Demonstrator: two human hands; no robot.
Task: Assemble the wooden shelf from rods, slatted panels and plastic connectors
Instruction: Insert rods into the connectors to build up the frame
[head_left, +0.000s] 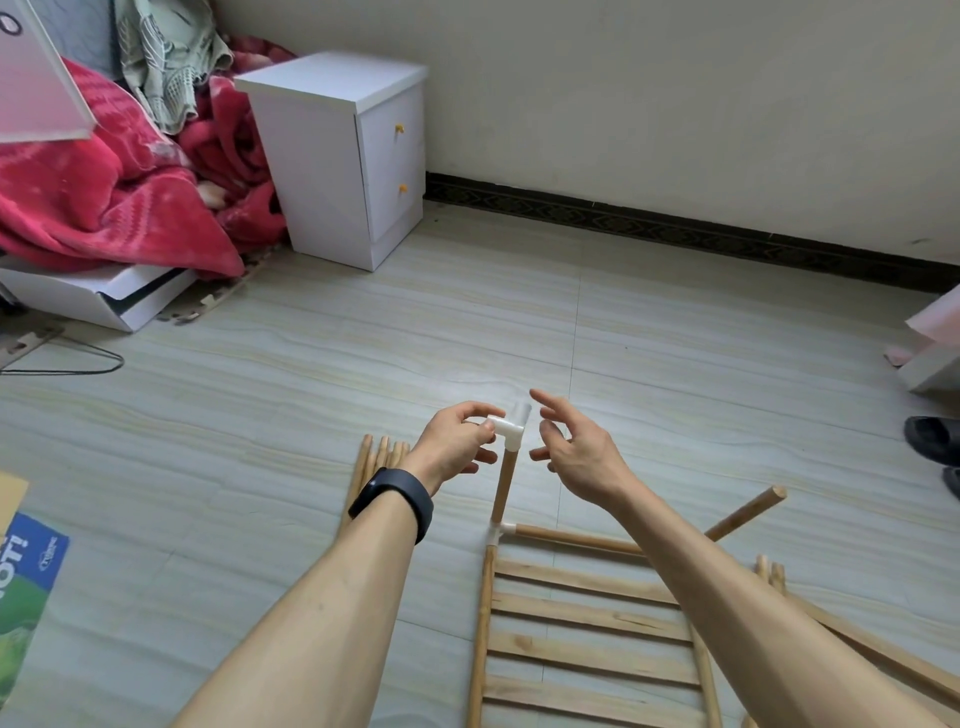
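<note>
Pinching the white connector (506, 428) with the left hand (457, 441), fingers (470, 408) curled round the side arm that points left. Sits right on top of the upright rod (504, 488), up at hand height above the floor (311, 389). Hovering just to the right of it with the right hand (576, 452), fingers (550, 402) spread and loose, holding nothing, close to the plastic but apart from it. Runs top to bottom along its long axis, that rod, down into a corner connector (500, 531) on the slatted panel (587, 618) lying flat below. Looks like seating the top piece is the step in hand; probably calls for a straight push down along the rod, with the left nearer and already gripping. Hard to say from here whether fully seated, given the blur at the top socket. Behind the left wrist, a bundle of loose rods (376, 457); to the right, poking out past the right forearm, another rod (748, 512), well clear. Nothing between either hand and the connector.
</note>
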